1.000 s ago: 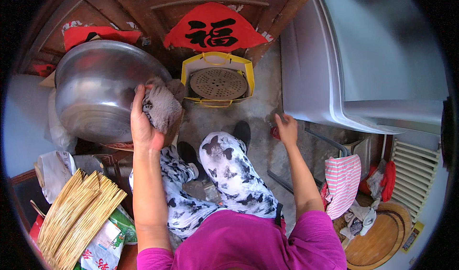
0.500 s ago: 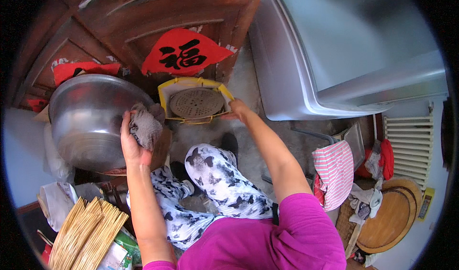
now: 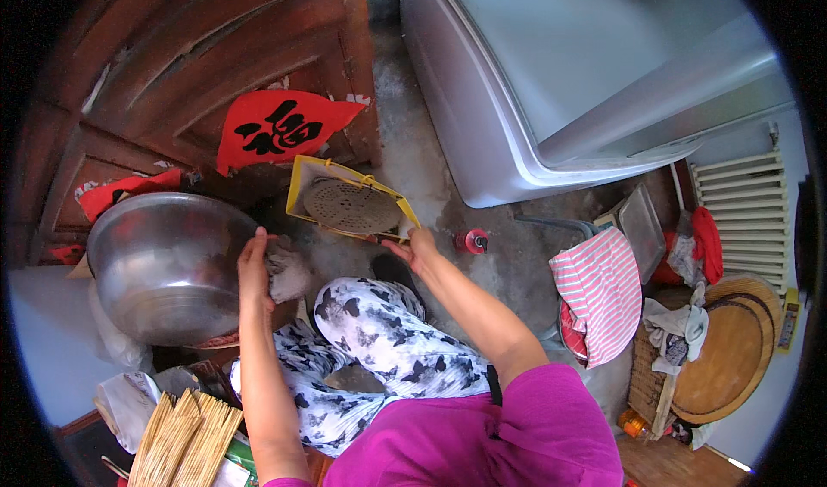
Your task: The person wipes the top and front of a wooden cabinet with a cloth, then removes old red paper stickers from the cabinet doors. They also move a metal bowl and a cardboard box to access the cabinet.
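Gripping grey cloth [image 3: 290, 275] in half-curled left hand [image 3: 254, 270], left of centre, beside metal basin [image 3: 164, 267]; pinching yellow-rimmed bag [image 3: 340, 171] containing perforated disc [image 3: 351, 206] with nearly closed right hand [image 3: 419, 248], mid-frame.

One grey cloth [image 3: 289, 273] and one yellow-edged bag [image 3: 296, 185] (containing one perforated disc [image 3: 351, 205]) are showing just right of one steel basin [image 3: 168, 267].

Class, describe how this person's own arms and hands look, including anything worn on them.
The right sleeve is plain magenta and short, ending on the upper arm; only a sliver of the matching left sleeve shows. Both forearms are uncovered. The left hand and right hand wear no gloves, and neither wrist shows a watch.
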